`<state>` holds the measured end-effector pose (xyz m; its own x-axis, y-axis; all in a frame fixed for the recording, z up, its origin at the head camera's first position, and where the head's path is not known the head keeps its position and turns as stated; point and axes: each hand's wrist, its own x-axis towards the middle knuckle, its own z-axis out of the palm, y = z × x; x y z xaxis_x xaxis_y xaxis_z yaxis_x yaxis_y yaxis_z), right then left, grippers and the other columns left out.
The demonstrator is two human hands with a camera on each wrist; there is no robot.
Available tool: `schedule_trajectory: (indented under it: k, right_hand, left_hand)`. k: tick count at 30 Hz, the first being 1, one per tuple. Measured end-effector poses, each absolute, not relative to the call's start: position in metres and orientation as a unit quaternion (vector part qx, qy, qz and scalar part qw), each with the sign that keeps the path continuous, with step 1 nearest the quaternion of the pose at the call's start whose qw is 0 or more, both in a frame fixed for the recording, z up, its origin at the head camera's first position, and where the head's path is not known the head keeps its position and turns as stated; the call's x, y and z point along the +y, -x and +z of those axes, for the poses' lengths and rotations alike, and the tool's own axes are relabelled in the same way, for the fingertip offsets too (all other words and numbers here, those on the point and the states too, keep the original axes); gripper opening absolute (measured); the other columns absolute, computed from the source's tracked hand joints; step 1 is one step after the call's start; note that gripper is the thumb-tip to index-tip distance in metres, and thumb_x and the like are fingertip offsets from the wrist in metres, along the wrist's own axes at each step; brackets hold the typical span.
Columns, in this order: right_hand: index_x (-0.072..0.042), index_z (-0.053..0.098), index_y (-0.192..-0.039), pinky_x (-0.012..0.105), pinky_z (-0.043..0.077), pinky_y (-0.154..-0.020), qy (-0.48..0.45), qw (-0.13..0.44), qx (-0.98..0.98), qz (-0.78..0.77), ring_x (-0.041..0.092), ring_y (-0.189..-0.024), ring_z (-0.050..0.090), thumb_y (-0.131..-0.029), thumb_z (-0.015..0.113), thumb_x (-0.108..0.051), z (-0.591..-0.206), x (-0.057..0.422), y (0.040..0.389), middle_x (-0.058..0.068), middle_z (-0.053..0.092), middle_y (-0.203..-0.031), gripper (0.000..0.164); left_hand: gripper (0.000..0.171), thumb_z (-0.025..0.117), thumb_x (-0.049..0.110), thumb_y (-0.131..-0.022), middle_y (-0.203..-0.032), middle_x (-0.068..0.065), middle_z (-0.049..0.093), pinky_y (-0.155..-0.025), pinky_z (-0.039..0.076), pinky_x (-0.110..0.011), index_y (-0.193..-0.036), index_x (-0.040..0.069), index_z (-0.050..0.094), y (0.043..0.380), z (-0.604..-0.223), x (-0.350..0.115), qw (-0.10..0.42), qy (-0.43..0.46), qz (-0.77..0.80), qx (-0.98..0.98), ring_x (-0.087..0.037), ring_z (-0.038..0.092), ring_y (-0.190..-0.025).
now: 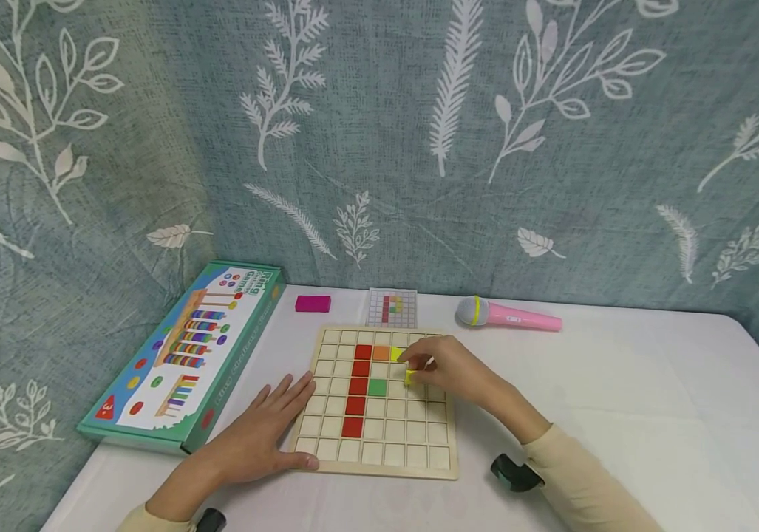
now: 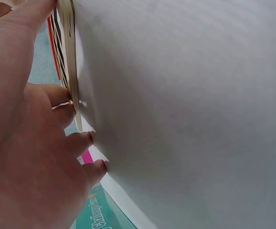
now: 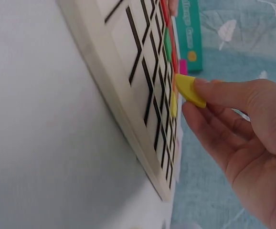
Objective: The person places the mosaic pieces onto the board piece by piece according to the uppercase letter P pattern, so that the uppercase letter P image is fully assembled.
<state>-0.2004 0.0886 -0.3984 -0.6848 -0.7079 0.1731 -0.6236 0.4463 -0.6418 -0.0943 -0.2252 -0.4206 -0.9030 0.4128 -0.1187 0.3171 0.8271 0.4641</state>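
A wooden grid board (image 1: 412, 451) lies on the white table. In it sit a column of several red squares (image 1: 357, 386), an orange square (image 1: 381, 353), a green square (image 1: 377, 387) and a yellow piece (image 1: 395, 355). My right hand (image 1: 459, 369) pinches a second yellow piece (image 3: 189, 89) with a curved edge between thumb and fingertips, above the board's upper right part. At the board's left edge rests my left hand (image 1: 262, 428), fingers spread and thumb near the lower left corner. The left wrist view shows its fingertips (image 2: 96, 169) near the board's side.
Behind the board lies a small pattern card (image 1: 392, 307) with coloured squares. A magenta block (image 1: 312, 304) is left of the card, a pink toy microphone (image 1: 512, 315) right of it. A green game box (image 1: 186, 355) stands at the left, and a leaf-patterned cloth (image 1: 379, 148) hangs behind.
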Motion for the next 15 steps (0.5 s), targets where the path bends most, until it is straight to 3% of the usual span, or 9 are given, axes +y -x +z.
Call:
schedule_trajectory:
  k: [8,15]
  right_hand:
    - [0.001,0.070,-0.111,0.021,0.055,-0.073,0.391,0.090,0.839,-0.368,0.008,-0.080,0.061,-0.086,0.072,0.001,-0.409,0.071,0.195,0.001,0.066,-0.086,0.025]
    - [0.000,0.070,-0.110,0.023,0.055,-0.075,0.384,0.074,0.849,-0.354,0.009,-0.079,0.061,-0.085,0.073,0.001,-0.413,0.064,0.193,-0.001,0.066,-0.084,0.026]
  left_hand:
    - [0.113,0.065,0.073,-0.073,-0.162,-0.011,0.022,-0.117,0.011,-0.060,-0.154,0.004,0.027,0.095,-0.422,-0.226,0.111,-0.191,0.221,0.950,-0.040,0.013,-0.148]
    - [0.113,0.066,0.073,-0.073,-0.162,-0.011,0.021,-0.117,0.010,-0.061,-0.154,0.003,0.027,0.095,-0.424,-0.227,0.110,-0.195,0.226,0.948,-0.040,0.012,-0.148]
